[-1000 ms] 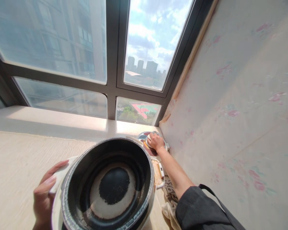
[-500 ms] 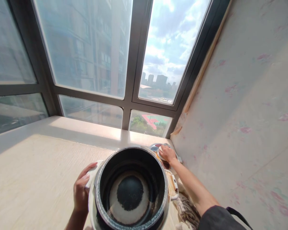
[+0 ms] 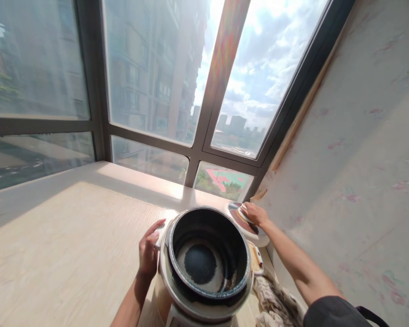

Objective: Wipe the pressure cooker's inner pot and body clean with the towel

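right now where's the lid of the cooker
In the head view the lid lies on the counter behind and right of the open cooker, near the wall corner under the window, with the right hand on it.

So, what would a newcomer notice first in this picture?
The open cooker pot, dark inside with a pale ring at its bottom, stands at the bottom centre. The left hand grips its side, and the right hand rests on the lid behind it. A crumpled cloth lies to the right.

Bare forearms; dark sleeve (image 3: pixel 330 311) pushed up right arm; black strap (image 3: pixel 375 315)
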Tool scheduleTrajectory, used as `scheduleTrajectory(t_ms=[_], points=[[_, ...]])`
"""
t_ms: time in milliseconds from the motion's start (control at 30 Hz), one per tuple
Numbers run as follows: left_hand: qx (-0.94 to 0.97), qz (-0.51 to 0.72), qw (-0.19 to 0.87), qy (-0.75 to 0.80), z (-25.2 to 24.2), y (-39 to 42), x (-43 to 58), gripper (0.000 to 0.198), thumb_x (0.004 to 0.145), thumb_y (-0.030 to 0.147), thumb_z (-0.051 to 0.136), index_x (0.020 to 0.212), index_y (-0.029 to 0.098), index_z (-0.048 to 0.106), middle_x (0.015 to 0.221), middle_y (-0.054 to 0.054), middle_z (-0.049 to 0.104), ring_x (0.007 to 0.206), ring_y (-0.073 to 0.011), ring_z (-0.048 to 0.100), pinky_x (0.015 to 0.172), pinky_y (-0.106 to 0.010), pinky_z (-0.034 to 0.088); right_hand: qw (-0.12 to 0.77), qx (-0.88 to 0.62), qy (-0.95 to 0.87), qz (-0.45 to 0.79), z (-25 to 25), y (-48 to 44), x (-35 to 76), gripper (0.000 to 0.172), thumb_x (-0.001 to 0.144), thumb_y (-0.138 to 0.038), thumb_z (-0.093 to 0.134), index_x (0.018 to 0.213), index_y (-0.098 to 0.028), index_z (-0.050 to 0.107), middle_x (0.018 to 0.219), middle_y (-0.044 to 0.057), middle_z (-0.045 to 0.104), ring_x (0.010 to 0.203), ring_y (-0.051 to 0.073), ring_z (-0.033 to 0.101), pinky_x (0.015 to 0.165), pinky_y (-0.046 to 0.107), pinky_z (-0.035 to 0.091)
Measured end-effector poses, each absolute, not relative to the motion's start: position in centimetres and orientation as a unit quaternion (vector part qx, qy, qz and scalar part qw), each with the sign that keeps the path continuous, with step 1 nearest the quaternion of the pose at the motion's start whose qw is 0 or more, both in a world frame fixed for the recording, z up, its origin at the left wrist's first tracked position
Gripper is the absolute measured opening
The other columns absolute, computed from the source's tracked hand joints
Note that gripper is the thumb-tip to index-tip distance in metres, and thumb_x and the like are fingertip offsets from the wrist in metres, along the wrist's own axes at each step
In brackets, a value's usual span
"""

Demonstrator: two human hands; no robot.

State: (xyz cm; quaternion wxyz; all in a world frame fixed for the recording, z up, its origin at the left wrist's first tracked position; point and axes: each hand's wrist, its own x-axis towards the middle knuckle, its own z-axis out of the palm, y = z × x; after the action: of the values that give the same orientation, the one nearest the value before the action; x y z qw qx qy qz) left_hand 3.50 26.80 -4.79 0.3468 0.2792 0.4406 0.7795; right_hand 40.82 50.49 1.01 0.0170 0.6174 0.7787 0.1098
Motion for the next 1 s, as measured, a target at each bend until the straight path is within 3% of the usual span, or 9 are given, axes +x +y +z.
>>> scheduleTrajectory(t_ms=[167,333,467,633,800,1000], points=[[0.299,0.78,0.351,0.424,-5.6,27.2,3.1,0.058,0.068,0.055,0.065,0.103,0.01,0.074,0.114,-0.014,0.072,0.104,-0.0307,0.065,0.085,-0.036,0.05,-0.027,0.626,0.766,0.141,8.8,49.7,41.6,0.043,0.106,-0.049,0.033,0.114,-0.018,0.061,0.116,0.013,0.07,0.102,0.027,0.068,0.075,0.033,0.042],[0.303,0.784,0.35,0.413,-6.0,27.3,3.1,0.058,0.071,0.056,0.067,0.105,0.01,0.074,0.114,-0.015,0.071,0.102,-0.0305,0.065,0.08,-0.036,0.05,-0.091,0.608,0.761,0.209,16.7,47.1,41.2,0.046,0.104,-0.055,0.032,0.116,-0.02,0.06,0.122,0.013,0.068,0.103,0.027,0.066,0.076,0.033,0.04],[0.31,0.79,0.355,0.393,-6.5,27.8,3.0,0.059,0.071,0.057,0.069,0.108,0.011,0.074,0.11,-0.014,0.072,0.099,-0.0305,0.066,0.078,-0.035,0.051,-0.171,0.546,0.782,0.249,20.6,43.5,39.4,0.045,0.102,-0.056,0.035,0.108,-0.021,0.063,0.113,0.012,0.071,0.095,0.025,0.066,0.07,0.032,0.039],[0.325,0.79,0.356,0.378,-7.5,28.4,2.7,0.06,0.075,0.057,0.068,0.114,0.011,0.073,0.109,-0.013,0.07,0.097,-0.029,0.065,0.076,-0.034,0.052,-0.154,0.478,0.828,0.25,21.4,38.5,35.7,0.043,0.102,-0.055,0.037,0.11,-0.022,0.063,0.112,0.01,0.071,0.096,0.026,0.066,0.072,0.032,0.04],[0.347,0.791,0.339,0.373,-7.7,28.4,2.7,0.059,0.078,0.056,0.065,0.116,0.012,0.073,0.113,-0.014,0.069,0.102,-0.0294,0.064,0.079,-0.034,0.052,-0.114,0.45,0.854,0.236,19.6,34.0,32.1,0.046,0.103,-0.057,0.037,0.121,-0.021,0.06,0.119,0.011,0.068,0.098,0.026,0.066,0.074,0.032,0.042],[0.355,0.779,0.342,0.388,-7.2,28.1,2.8,0.065,0.076,0.062,0.065,0.118,0.012,0.072,0.111,-0.013,0.07,0.093,-0.0257,0.066,0.075,-0.032,0.051,-0.085,0.444,0.862,0.229,17.5,30.1,29.2,0.045,0.105,-0.054,0.037,0.124,-0.019,0.058,0.121,0.011,0.067,0.094,0.024,0.066,0.073,0.031,0.041]])
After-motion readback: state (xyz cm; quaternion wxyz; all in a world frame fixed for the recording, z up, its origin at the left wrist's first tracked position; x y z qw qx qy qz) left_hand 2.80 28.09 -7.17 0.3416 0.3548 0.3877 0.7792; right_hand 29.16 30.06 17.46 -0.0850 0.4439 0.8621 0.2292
